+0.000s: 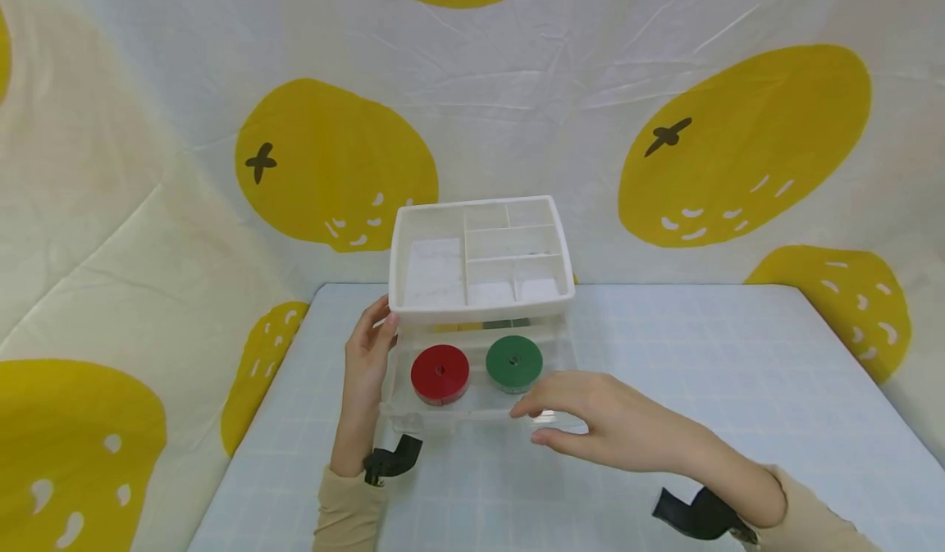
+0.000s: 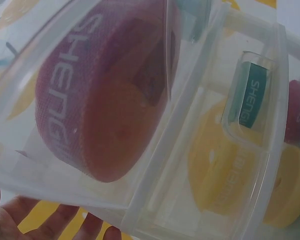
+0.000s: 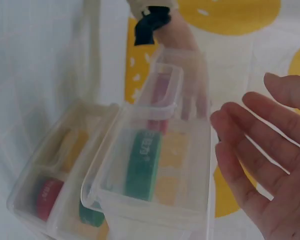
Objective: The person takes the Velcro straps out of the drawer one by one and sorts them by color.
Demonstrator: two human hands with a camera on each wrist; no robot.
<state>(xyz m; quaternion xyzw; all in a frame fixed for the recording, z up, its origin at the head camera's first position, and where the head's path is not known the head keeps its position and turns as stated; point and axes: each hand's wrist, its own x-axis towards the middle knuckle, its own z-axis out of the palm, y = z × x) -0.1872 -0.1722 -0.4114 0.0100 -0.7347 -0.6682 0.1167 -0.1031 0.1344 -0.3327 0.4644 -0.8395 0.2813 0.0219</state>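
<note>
A translucent drawer box with a white compartment tray (image 1: 431,269) on top stands on the table. Its upper drawer (image 1: 478,415) is pulled out toward me. Inside lie a red roll of tape (image 1: 439,371) and a green roll of tape (image 1: 514,362). My left hand (image 1: 363,367) rests along the box's left side, thumb near the tray's front corner; in the left wrist view its extended fingers (image 2: 55,220) show beside the drawer. My right hand (image 1: 601,421) is at the drawer's front right corner, fingers spread and holding nothing, as the right wrist view shows.
Lower drawers hold more rolls, among them a yellow roll (image 2: 217,165) and a red roll (image 3: 49,197). The table (image 1: 701,347) has a pale checked cover. A cloth (image 1: 517,109) with yellow fruit shapes hangs behind it and at the sides.
</note>
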